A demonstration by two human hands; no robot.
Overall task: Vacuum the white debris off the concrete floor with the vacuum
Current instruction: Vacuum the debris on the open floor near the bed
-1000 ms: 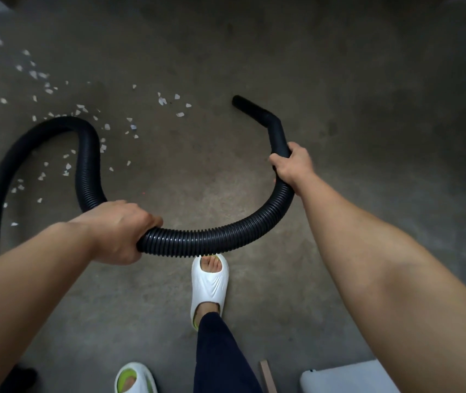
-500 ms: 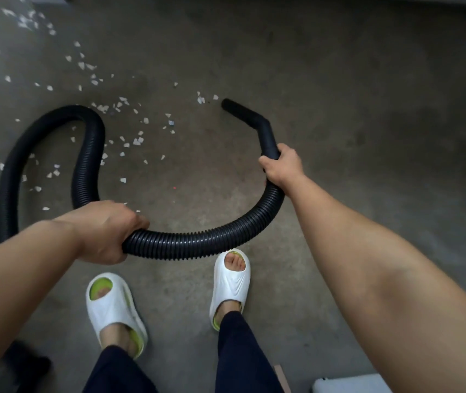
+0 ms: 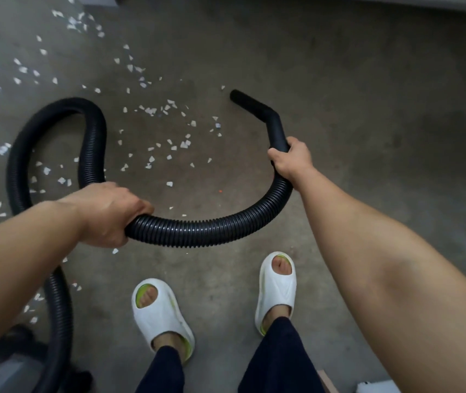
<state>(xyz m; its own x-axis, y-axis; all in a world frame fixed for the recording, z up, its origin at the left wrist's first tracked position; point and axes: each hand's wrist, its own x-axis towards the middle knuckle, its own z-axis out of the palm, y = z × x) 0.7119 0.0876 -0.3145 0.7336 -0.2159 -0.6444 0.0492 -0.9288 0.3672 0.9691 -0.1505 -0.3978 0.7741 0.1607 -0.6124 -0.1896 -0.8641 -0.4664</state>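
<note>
Black ribbed plastic vacuum hose [image 3: 206, 232] sags between both grips. Right hand [image 3: 291, 158] clamped where the ribs meet the smooth black angled nozzle [image 3: 257, 109], likely for steering; nozzle mouth points up-left of that hand, close to the grey concrete floor [image 3: 367, 137]; contact unclear. Left hand [image 3: 112, 212] wrapped round the hose mid-run, apparently holding slack off the floor. White debris flakes [image 3: 169, 143] lie left of the right hand, beyond the left; nearest fleck just beside the nozzle mouth. White foam slides [image 3: 161, 310] stand below both hands.
</note>
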